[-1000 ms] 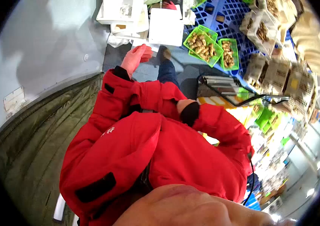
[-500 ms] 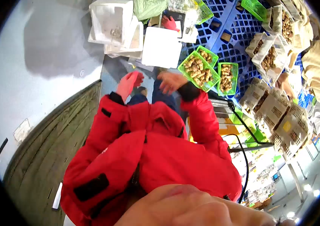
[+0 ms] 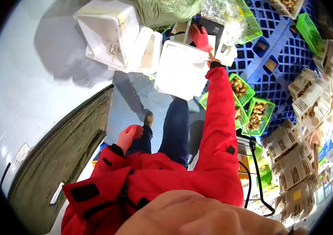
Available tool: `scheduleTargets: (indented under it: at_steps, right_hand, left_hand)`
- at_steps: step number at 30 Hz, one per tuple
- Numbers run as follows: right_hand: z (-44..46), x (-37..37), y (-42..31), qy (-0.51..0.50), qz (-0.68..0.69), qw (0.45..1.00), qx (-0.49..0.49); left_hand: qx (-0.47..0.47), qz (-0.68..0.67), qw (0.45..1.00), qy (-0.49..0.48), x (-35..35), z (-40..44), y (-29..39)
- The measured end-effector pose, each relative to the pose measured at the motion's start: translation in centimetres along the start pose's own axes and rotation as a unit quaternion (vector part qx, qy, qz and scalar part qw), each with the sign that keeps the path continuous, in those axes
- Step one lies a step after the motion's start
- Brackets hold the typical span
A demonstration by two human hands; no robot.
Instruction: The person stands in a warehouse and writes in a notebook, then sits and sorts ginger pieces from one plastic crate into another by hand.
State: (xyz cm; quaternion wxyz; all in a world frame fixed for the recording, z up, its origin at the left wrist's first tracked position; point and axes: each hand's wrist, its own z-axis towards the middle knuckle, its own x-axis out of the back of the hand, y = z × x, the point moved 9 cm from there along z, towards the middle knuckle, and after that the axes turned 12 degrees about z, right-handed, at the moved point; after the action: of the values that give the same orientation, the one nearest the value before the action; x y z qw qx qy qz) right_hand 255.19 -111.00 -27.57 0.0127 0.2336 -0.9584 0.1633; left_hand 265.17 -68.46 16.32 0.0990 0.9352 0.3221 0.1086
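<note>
pinkish-red glove point(image 3: 200, 39), white box point(image 3: 129, 33), red sleeve point(image 3: 219, 111), green baskets point(image 3: 309, 33) (the pallet point(image 3: 279, 35), blue lattice)

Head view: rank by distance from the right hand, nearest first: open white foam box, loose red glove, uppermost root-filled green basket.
1. Loose red glove: right at the right hand, just ahead.
2. Uppermost root-filled green basket: to its right, nearer the body.
3. Open white foam box: well to its left.

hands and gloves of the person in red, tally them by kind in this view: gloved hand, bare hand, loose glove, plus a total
Gloved left hand: 1
Bare right hand: 1
Loose red glove, by the right hand: 1
Total: 3
</note>
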Motion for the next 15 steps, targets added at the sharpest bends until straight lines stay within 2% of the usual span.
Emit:
scheduleTargets:
  at_steps: [1, 2, 5, 8, 9, 11, 13, 15]
  right_hand:
    - [0.0, -1.1, -1.1, -0.046, -0.161, 0.986, -0.019]
    - [-0.1, -2.8, -2.6, -0.065, -0.192, 0.979, 0.002]
    - [2.5, -4.0, -4.2, -0.044, -0.052, 0.993, 0.095]
    - [0.2, 0.8, -5.1, 0.063, 0.071, 0.966, 0.239]
    - [-2.2, 1.4, -6.7, 0.073, 0.062, 0.965, 0.243]
    - [-11.5, 2.2, -10.9, 0.126, 0.069, 0.889, 0.434]
    - [-18.2, 0.6, -12.4, 0.035, 0.124, 0.87, 0.475]
    - [-31.9, -0.6, -15.6, 0.061, -0.004, 0.806, 0.589]
  left_hand:
    - [0.01, 0.006, 1.0, 0.006, 0.1, 0.4, -0.5]
    - [0.018, 0.014, 1.0, 0.011, 0.2, 0.8, -1.0]
    - [0.027, 0.011, 0.999, 0.018, 0.8, 1.4, -1.5]
    - [0.018, 0.013, 1.0, 0.021, 0.8, 1.0, -1.2]
    - [0.007, 0.018, 1.0, 0.018, 0.6, 0.8, -0.6]
    - [-0.018, 0.029, 0.999, 0.009, 0.1, 0.5, 1.3]
    - [-0.042, 0.022, 0.999, 0.001, -0.9, -0.4, 4.0]
    - [-0.09, 0.012, 0.996, -0.017, -2.0, -1.3, 6.8]
